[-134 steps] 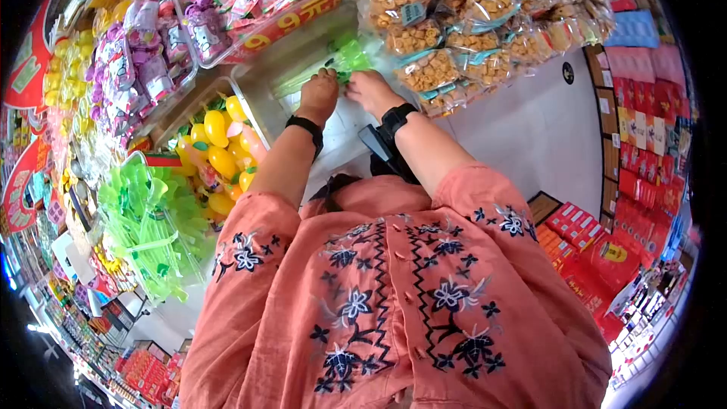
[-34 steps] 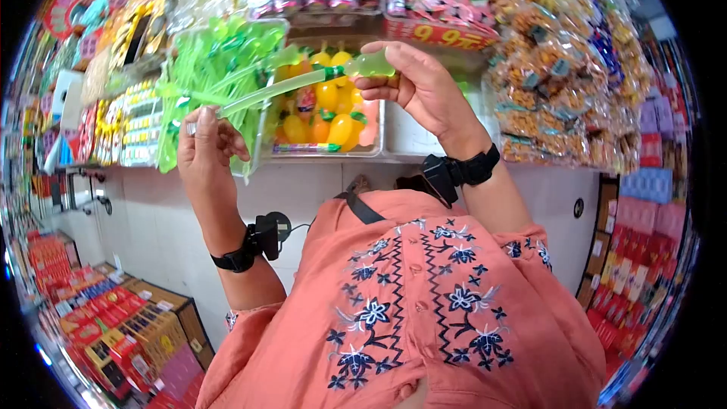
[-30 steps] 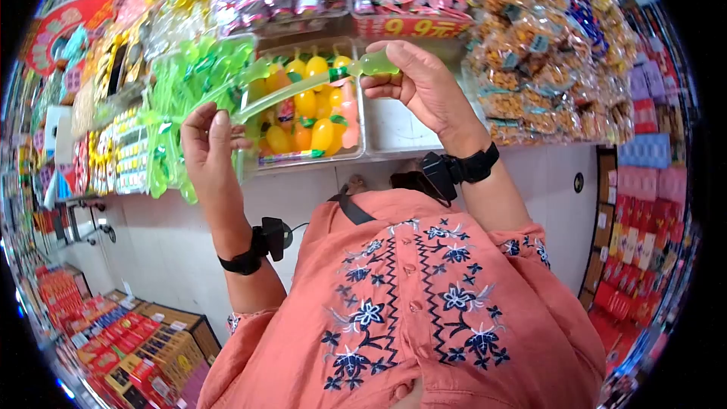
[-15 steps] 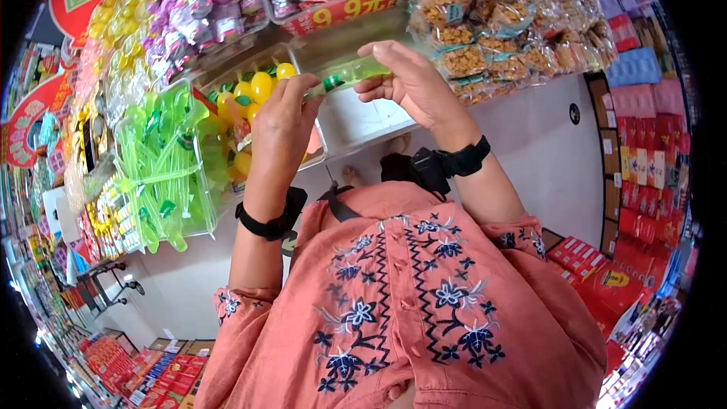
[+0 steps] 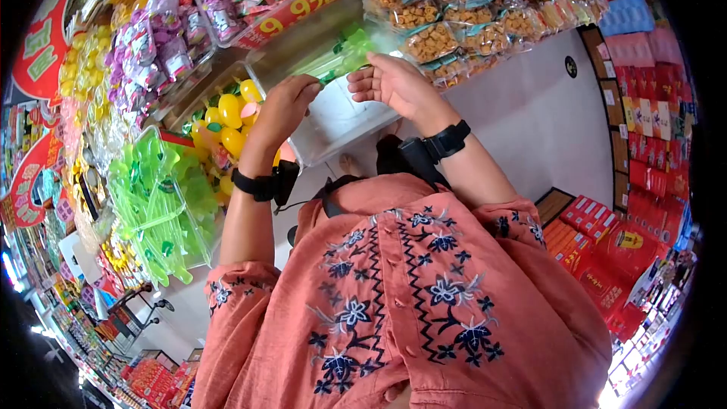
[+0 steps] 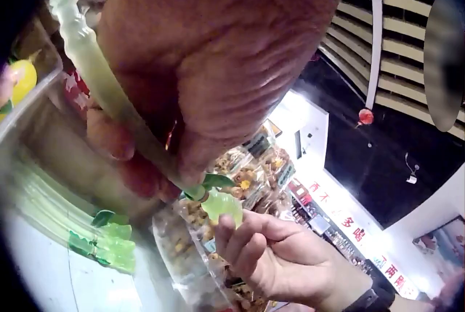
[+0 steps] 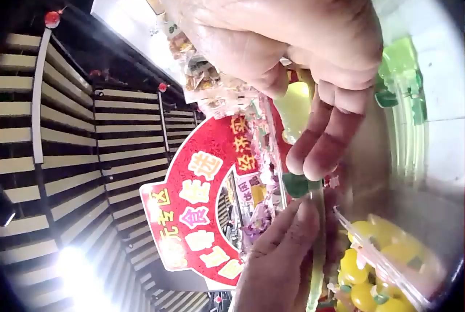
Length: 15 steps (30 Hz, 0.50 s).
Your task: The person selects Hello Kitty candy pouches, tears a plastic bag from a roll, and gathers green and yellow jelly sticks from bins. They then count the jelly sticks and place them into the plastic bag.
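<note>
My left hand (image 5: pixel 284 106) grips a long pale-green plastic tube (image 6: pixel 116 105), ribbed at one end, with a dark-green leaf collar by its bulb. At the other end the bulb (image 7: pixel 296 108) sits between the thumb and fingers of my right hand (image 5: pixel 397 89). Both hands are over a clear plastic tray (image 5: pixel 326 132) with a whitish bottom. Inside that tray, at its far right, lie several similar green tubes (image 5: pixel 352 49). In the head view the held tube is mostly hidden by the hands.
On the left are a box of bundled green tubes (image 5: pixel 151 212) and a tray of yellow mango-shaped packs (image 5: pixel 231 117). Bagged snacks (image 5: pixel 432 30) are piled on the right. A red price strip (image 5: pixel 291 15) runs behind the tray.
Earlier both hands were down at the green tubes in the tray. Later they held one tube stretched above the mango packs, and now they have come rightward over the tray, closer together.
</note>
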### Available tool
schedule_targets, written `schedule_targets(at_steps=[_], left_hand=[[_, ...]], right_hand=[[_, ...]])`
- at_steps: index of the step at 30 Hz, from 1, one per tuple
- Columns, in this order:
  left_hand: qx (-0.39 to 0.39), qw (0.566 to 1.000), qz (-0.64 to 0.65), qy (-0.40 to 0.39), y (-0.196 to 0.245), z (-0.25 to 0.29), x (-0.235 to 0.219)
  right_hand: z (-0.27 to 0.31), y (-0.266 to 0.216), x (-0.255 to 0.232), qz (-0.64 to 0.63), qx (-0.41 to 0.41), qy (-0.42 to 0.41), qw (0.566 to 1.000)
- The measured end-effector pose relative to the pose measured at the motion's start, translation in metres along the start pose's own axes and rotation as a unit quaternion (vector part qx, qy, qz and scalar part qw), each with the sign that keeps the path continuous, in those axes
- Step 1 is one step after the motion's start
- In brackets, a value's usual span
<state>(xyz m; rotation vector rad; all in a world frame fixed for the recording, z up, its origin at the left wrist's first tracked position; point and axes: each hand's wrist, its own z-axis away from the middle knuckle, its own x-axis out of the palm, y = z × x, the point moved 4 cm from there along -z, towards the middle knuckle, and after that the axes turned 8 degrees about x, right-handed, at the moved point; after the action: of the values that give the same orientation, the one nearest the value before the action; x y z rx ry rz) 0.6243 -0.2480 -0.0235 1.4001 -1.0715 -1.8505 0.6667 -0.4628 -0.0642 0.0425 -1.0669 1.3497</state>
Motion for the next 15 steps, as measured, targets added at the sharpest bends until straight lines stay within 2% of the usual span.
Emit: schedule_targets(at_steps=[3, 6, 9, 13, 15], left_hand=[[-0.061, 0.998, 0.023, -0.017, -0.013, -0.021, 0.014], [0.043, 0.994, -0.089, -0.036, -0.046, -0.044, 0.034], [0.004, 0.991, -0.122, -0.049, -0.057, -0.063, 0.056], [-0.015, 0.990, -0.133, -0.054, -0.097, -0.084, 0.093], [-0.007, 0.987, -0.159, -0.036, -0.111, -0.092, 0.106]], right_hand=[[-0.011, 0.005, -0.016, -0.031, -0.003, 0.022, 0.999], [-0.031, 0.025, -0.036, -0.084, 0.004, 0.059, 0.995], [-0.051, 0.043, -0.054, -0.084, 0.005, 0.121, 0.989], [-0.068, 0.055, -0.066, -0.067, -0.001, 0.150, 0.986], [-0.073, 0.056, -0.070, -0.062, 0.009, 0.195, 0.979]])
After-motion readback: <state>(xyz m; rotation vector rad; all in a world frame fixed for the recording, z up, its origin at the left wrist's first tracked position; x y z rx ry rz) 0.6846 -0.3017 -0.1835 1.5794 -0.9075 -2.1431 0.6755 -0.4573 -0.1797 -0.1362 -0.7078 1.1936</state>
